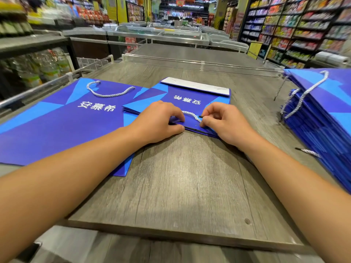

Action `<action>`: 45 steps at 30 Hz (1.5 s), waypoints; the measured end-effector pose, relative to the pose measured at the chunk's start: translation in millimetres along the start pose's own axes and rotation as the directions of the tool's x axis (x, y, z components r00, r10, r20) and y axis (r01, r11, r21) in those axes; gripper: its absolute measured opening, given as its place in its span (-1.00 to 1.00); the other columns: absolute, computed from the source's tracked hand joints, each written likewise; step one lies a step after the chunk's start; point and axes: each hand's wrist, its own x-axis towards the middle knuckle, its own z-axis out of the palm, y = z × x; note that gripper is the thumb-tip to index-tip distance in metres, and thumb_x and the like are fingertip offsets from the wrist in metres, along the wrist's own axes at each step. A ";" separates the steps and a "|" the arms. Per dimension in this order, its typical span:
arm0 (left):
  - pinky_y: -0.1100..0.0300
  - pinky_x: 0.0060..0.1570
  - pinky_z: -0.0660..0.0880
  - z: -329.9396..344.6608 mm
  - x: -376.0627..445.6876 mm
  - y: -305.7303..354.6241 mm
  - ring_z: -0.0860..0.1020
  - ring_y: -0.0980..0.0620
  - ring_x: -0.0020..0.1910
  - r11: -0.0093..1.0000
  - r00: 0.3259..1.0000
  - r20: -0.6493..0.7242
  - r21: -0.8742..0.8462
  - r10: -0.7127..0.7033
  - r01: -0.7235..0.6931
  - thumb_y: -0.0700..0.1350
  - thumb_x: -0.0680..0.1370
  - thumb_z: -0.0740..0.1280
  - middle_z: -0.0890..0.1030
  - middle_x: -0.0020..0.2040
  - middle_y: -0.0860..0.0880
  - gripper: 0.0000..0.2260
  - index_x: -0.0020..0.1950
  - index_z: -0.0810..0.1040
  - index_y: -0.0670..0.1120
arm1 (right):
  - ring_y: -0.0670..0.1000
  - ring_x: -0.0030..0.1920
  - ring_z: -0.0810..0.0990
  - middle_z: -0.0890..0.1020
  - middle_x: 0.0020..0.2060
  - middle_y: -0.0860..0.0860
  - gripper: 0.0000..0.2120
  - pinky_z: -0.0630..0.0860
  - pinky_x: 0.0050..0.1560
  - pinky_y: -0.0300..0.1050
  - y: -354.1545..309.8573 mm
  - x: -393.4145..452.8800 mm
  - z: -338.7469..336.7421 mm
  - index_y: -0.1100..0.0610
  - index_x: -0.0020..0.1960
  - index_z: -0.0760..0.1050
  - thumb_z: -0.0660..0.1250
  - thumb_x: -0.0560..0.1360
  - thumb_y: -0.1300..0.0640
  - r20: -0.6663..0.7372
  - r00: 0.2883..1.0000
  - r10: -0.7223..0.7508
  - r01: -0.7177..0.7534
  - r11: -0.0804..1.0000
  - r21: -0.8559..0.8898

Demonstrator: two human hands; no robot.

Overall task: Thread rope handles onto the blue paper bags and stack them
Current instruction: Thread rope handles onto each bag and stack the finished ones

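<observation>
Both forearms reached out over the grey table point(182, 186) to a flat blue bag point(190, 99) lying in the middle of it. The left hand point(159, 122) had its fingers curled down, thumb and fingertips pinching the bag's near edge. The right hand point(220, 122) was curled too, thumb and forefinger pinching the dark tip of a white rope point(191, 114) right at that same edge; the rope arched between the two hands, touching the paper. I could not tell whether the tip had passed through a hole. The bag lay with its white lettering upside down to the person and a white folded flap at its far end. To the left lay a larger-looking bag point(57, 126), flat, with a rope handle point(108, 92) already looped at its far end. To the right sat a stack point(322, 120) of blue bags with handles hanging out. Beyond stood freezers point(161, 35) and stocked shelves point(296, 25).
</observation>
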 end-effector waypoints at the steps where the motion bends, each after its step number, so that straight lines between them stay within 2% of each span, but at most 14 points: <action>1: 0.20 0.02 0.35 -0.3 0.8 1.0 0.54 -0.02 0.05 1.000 1.000 0.011 0.003 -0.007 0.007 0.00 0.49 0.44 0.66 0.02 -0.01 -0.80 0.09 0.67 -0.02 | -0.05 -0.22 0.64 0.67 -0.34 -0.07 -0.76 0.53 0.00 -0.04 0.4 0.4 -0.5 -0.01 -0.23 0.52 0.37 0.49 0.30 -0.004 1.000 0.011 -0.011 1.000 0.021; 4: 0.17 0.01 0.37 -0.2 4.3 2.9 0.53 -0.03 0.06 0.998 0.999 0.043 0.062 -0.005 0.002 -0.01 0.53 0.40 0.64 0.04 0.01 -0.83 0.09 0.66 0.02 | -0.19 -0.31 0.59 0.67 -0.34 -0.10 -0.75 0.49 -0.08 -0.20 -0.7 1.0 -0.2 -0.03 -0.25 0.57 0.39 0.47 0.29 -0.032 0.999 0.013 -0.013 1.000 -0.002; 7: 0.06 0.07 0.44 -1.4 7.7 2.1 0.52 -0.04 0.08 0.994 0.997 0.078 0.104 0.011 -0.019 0.00 0.55 0.37 0.64 0.05 0.02 -0.84 0.09 0.65 0.03 | -0.24 -0.33 0.53 0.64 -0.36 -0.16 -0.76 0.43 -0.16 -0.25 0.0 2.7 -0.5 -0.08 -0.26 0.61 0.41 0.48 0.24 -0.094 0.996 0.005 -0.010 0.999 -0.048; 9: 0.12 0.02 0.44 -2.0 9.3 0.0 0.54 -0.01 0.05 0.998 0.997 0.079 0.067 0.005 -0.010 0.00 0.55 0.38 0.66 0.02 0.02 -0.86 0.06 0.68 0.02 | -0.26 -0.39 0.49 0.59 -0.41 -0.20 -0.77 0.35 -0.24 -0.32 -0.8 2.2 -2.2 -0.09 -0.22 0.63 0.41 0.50 0.23 -0.097 0.995 -0.004 -0.005 0.996 -0.091; 11: 0.17 -0.06 0.42 -2.1 9.3 -1.5 0.57 0.01 -0.04 1.000 0.999 0.051 -0.014 -0.012 0.013 -0.03 0.54 0.40 0.67 -0.05 0.02 -0.88 0.01 0.70 0.00 | -0.21 -0.35 0.51 0.60 -0.37 -0.17 -0.77 0.35 -0.24 -0.33 -3.0 2.1 -3.1 -0.08 -0.19 0.64 0.40 0.50 0.23 -0.094 0.995 -0.028 0.015 0.991 -0.130; 15: 0.10 -0.02 0.46 -1.1 9.5 -3.1 0.57 0.01 -0.09 0.997 1.000 0.015 -0.074 0.008 -0.007 -0.04 0.53 0.42 0.67 -0.07 0.00 -0.88 -0.02 0.71 -0.04 | -0.12 -0.22 0.59 0.69 -0.25 -0.05 -0.80 0.38 -0.17 -0.46 -6.6 4.7 -0.2 -0.06 -0.15 0.67 0.40 0.49 0.24 -0.091 0.994 -0.053 0.033 0.977 -0.208; 20: 0.09 0.01 0.45 -1.3 11.3 -2.9 0.56 0.02 -0.10 0.996 1.000 0.010 -0.092 0.018 -0.017 -0.03 0.53 0.43 0.67 -0.09 0.01 -0.89 -0.04 0.71 -0.04 | -0.20 -0.25 0.57 0.67 -0.27 -0.06 -0.84 0.35 -0.18 -0.55 -9.1 5.9 0.2 0.01 -0.11 0.70 0.40 0.49 0.24 -0.097 0.993 -0.065 0.040 0.970 -0.241; 30: 0.13 -0.01 0.45 -2.2 11.0 -3.1 0.58 0.03 -0.10 0.991 1.000 0.005 -0.136 -0.014 0.015 -0.04 0.52 0.43 0.68 -0.11 0.03 -0.90 -0.07 0.71 -0.04 | -0.09 -0.20 0.59 0.68 -0.26 -0.06 -0.80 0.36 -0.17 -0.50 -9.4 6.4 -1.4 -0.08 -0.20 0.61 0.39 0.50 0.21 -0.087 0.995 -0.059 0.032 0.959 -0.280; 33: 0.11 -0.02 0.47 -2.6 10.3 -2.2 0.58 0.03 -0.11 0.988 1.000 -0.008 -0.152 -0.028 0.027 -0.06 0.52 0.43 0.68 -0.13 0.03 -0.91 -0.08 0.71 -0.04 | -0.17 -0.22 0.58 0.64 -0.28 -0.15 -0.81 0.38 -0.17 -0.43 -11.4 5.1 -0.1 -0.08 -0.19 0.61 0.39 0.51 0.20 -0.084 0.995 -0.052 0.031 0.971 -0.235; 35: 0.11 -0.03 0.48 -2.5 10.2 -1.4 0.58 0.04 -0.11 0.988 0.999 -0.010 -0.154 -0.031 0.029 -0.06 0.52 0.43 0.68 -0.13 0.04 -0.91 -0.09 0.71 -0.04 | -0.22 -0.21 0.56 0.62 -0.30 -0.21 -0.81 0.39 -0.08 -0.34 -10.7 4.9 0.2 -0.08 -0.19 0.61 0.39 0.51 0.20 -0.051 0.998 -0.031 0.018 0.970 -0.242; 37: 0.12 -0.02 0.47 -2.2 10.2 -1.1 0.57 0.05 -0.10 0.989 0.999 -0.002 -0.145 -0.034 0.033 -0.05 0.52 0.43 0.67 -0.12 0.05 -0.91 -0.08 0.71 -0.04 | -0.27 -0.23 0.52 0.58 -0.33 -0.25 -0.83 0.35 -0.08 -0.36 -10.6 5.2 -0.7 -0.07 -0.18 0.62 0.39 0.51 0.17 -0.015 1.000 -0.019 0.014 0.960 -0.280; 40: 0.13 -0.04 0.48 -1.4 11.1 -1.1 0.58 0.07 -0.12 0.987 0.999 -0.008 -0.154 -0.048 0.046 -0.05 0.52 0.42 0.68 -0.14 0.04 -0.91 -0.08 0.71 -0.04 | -0.31 -0.25 0.51 0.59 -0.34 -0.25 -0.88 0.34 -0.13 -0.45 -11.2 6.1 -3.8 -0.01 -0.11 0.69 0.39 0.52 0.15 0.003 1.000 -0.031 0.030 0.953 -0.300; 43: 0.16 -0.10 0.44 -0.8 12.2 -0.9 0.56 0.07 -0.17 0.990 0.997 -0.042 -0.132 -0.059 0.053 -0.05 0.54 0.40 0.69 -0.17 0.01 -0.89 -0.07 0.71 -0.04 | -0.23 -0.15 0.55 0.67 -0.18 -0.19 -0.87 0.42 -0.06 -0.27 -11.0 1.8 -11.4 -0.05 0.00 0.70 0.37 0.54 0.05 0.073 0.997 -0.006 0.023 0.972 -0.234; 45: 0.20 -0.16 0.36 -1.6 12.4 -0.4 0.52 0.09 -0.22 0.989 0.995 -0.063 -0.132 -0.074 0.066 -0.05 0.55 0.40 0.69 -0.18 0.01 -0.88 -0.06 0.71 -0.05 | -0.26 -0.12 0.52 0.61 -0.12 -0.24 -0.83 0.37 -0.10 -0.32 -9.0 -2.0 -17.1 -0.13 0.09 0.66 0.40 0.51 0.01 0.146 0.989 0.014 0.019 0.975 -0.220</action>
